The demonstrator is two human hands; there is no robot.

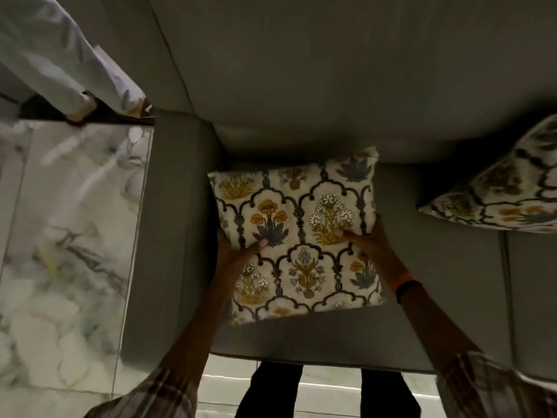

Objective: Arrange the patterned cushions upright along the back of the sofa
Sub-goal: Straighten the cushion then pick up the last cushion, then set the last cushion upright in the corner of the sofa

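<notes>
Checked sleeves [162, 396] and dark trouser legs [271, 390] fill the bottom edge, and from the sleeves two bare forearms reach forward over the sofa's [316, 79] front edge. Both sets of fingers are closed on one patterned cushion [297, 233]: the left hand [238, 251] clamps its left edge with the thumb lying across the printed face, and the right hand [366, 236] clamps the right edge in the same manner, thumb on top and the other fingers hidden behind. An orange-and-black band [405, 286] circles the right wrist.

Cream fabric covers the held cushion, printed with dark scalloped arches that frame orange, mustard, white and grey-blue flower sprays. It is square, slightly skewed, its face turned up toward the camera, over the grey seat in the corner beside the armrest [168, 224], its far corner close to the backrest; whether its underside touches the seat I cannot tell.

Well apart at the right edge, a second cushion [500, 188] of the same print leans tilted against the backrest. Marbled floor tiles [66, 236] lie left of the armrest, somewhat blurred.
</notes>
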